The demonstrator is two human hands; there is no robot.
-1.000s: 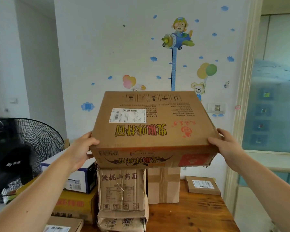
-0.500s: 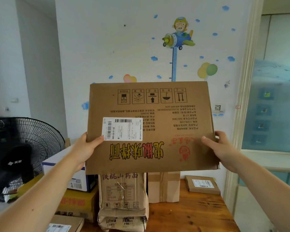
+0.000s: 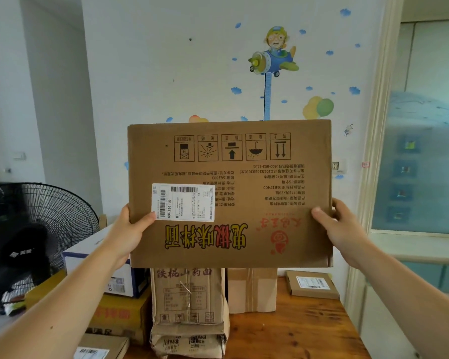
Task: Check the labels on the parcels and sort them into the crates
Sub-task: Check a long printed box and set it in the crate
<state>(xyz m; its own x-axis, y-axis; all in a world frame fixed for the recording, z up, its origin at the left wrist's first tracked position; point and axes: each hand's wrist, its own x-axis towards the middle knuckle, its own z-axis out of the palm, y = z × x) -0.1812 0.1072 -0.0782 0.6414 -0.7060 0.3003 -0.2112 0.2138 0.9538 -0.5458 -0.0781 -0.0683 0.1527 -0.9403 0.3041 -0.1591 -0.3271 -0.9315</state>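
- The large cardboard parcel [image 3: 228, 193] is held up in the air above the wooden table [image 3: 296, 327]. Its broad face is toward the camera, I think so that the white label [image 3: 183, 202] can be read.
- The left hand [image 3: 130, 229] grips the left edge, thumb on the front just beside the label; its other fingers are hidden behind.
- The right hand [image 3: 340, 226] grips the right edge, thumb in front, fingers curled round it.
- Below stand other parcels [image 3: 189, 301]; a fan [image 3: 49, 229] is at the left. No crate is in view.
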